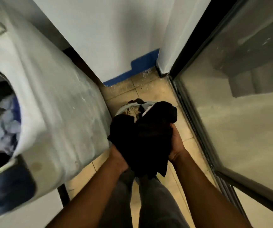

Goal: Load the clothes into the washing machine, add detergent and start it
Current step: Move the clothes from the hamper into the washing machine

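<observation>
A bundle of black clothes hangs in front of me, above a round laundry basket on the floor. My left hand grips the bundle from the left and my right hand grips it from the right. More clothes, patterned and white, lie in the basket. The white washing machine stands to my left. Its round drum opening faces up and holds pale blue and white clothes. The picture is blurred by motion.
A glass sliding door with a dark frame runs along the right. White walls with a blue base strip close the far end. The tiled floor forms a narrow passage between machine and door. My grey-trousered legs stand below the bundle.
</observation>
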